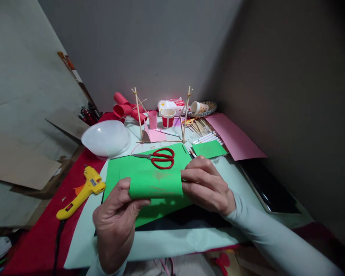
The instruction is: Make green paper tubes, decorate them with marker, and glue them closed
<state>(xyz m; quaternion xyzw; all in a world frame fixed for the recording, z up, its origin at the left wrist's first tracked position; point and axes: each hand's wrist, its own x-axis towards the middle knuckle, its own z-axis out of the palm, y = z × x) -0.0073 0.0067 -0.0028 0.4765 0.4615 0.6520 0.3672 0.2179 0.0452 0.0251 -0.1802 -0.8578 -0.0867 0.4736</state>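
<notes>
Between my two hands, raised over the table, is a piece of green paper (156,184) curved into a roll, with brownish scribble marks on its outer side. My left hand (116,214) grips its left end between thumb and fingers. At the right end, my right hand (208,184) has its fingers closed on the edge, some of them hidden behind or inside the paper. Beneath lies a larger green sheet (143,217). Red-handled scissors (162,158) rest on that sheet just beyond the roll, blades pointing left.
A yellow glue gun (82,193) and a white bowl-like object (105,138) are on the left. A stick frame (139,115) stands behind, near paper cups (168,118) and red paper rolls (122,110). Pink paper (235,140), markers (207,138) and a dark flat device (267,188) lie right.
</notes>
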